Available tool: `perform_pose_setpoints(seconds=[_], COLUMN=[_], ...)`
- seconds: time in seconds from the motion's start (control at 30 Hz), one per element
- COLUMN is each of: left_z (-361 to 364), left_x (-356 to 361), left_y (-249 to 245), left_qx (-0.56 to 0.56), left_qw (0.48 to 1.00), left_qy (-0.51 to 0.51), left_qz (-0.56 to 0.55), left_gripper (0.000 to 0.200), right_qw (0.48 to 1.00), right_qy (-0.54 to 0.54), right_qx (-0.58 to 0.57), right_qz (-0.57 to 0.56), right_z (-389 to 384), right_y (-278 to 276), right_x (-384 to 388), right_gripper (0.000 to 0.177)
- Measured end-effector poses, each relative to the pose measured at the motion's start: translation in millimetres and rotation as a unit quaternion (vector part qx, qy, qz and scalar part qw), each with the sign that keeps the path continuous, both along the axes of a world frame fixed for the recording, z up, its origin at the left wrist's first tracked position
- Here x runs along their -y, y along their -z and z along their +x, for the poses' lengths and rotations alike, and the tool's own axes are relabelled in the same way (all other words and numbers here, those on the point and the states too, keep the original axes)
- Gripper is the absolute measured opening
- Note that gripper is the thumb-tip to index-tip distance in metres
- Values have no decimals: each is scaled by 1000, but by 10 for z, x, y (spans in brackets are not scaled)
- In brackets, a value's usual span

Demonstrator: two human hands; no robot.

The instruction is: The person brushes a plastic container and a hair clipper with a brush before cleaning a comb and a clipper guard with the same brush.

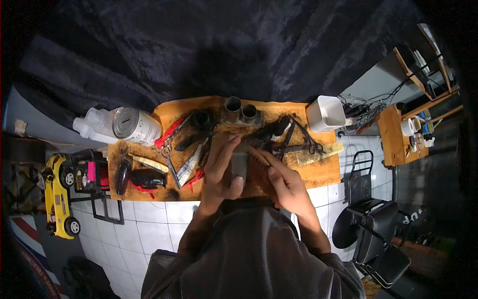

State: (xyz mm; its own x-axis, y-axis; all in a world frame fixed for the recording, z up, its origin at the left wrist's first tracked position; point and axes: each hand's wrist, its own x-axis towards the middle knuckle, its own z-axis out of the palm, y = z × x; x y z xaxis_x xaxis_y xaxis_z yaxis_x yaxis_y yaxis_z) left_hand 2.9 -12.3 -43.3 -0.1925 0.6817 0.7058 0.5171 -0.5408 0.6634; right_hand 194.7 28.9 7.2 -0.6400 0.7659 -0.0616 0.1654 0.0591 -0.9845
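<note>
Over the front middle of the wooden table, my left hand is closed around a grey, translucent-looking block, its thumb on the near end. Just right of it, my right hand pinches a thin brown stick-like tool that slants up toward the block. Whether the tool touches the block I cannot tell. Left of my hands lie scissors, a black clipper and a red-handled tool. Dark scissors lie to the right beside a yellowish comb.
Two metal cups stand at the table's back. A white container is at the back right, a large can at the back left. A dark curtain hangs behind. A folded black chair stands right.
</note>
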Motion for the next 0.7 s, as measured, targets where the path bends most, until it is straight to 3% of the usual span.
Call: perform_pose_setpoints(seconds=[0.13,0.23,0.3,0.33,0.37,0.43,0.5,0.7], left_z=[-10,-50,-1,40,85,198,379,304], left_x=[-23,-92,-64,-28,0,4,9,-14], left_y=[18,231,229,138,91,108,174,10], left_qx=[91,223,337,384,430,444,469,503], left_qw=[994,975,940,921,899,892,880,855], left_qy=[-66,-13,40,54,67,83,67,78], left_qz=[-2,-23,-31,-40,-50,-32,-44,-94], left_gripper=[68,84,81,82,82,82,83,69], right_qw=[995,982,978,971,978,981,957,941], right_qy=[-56,-85,-109,-74,-23,82,131,-13], right_qx=[21,34,61,41,49,66,27,24], right_qz=[86,165,169,223,203,165,258,336], right_z=[20,47,108,104,83,-10,-153,-86], right_y=[-8,20,-17,41,69,112,186,214], right_x=[142,141,42,13,22,72,151,171], right_gripper=[38,39,40,42,42,43,47,44])
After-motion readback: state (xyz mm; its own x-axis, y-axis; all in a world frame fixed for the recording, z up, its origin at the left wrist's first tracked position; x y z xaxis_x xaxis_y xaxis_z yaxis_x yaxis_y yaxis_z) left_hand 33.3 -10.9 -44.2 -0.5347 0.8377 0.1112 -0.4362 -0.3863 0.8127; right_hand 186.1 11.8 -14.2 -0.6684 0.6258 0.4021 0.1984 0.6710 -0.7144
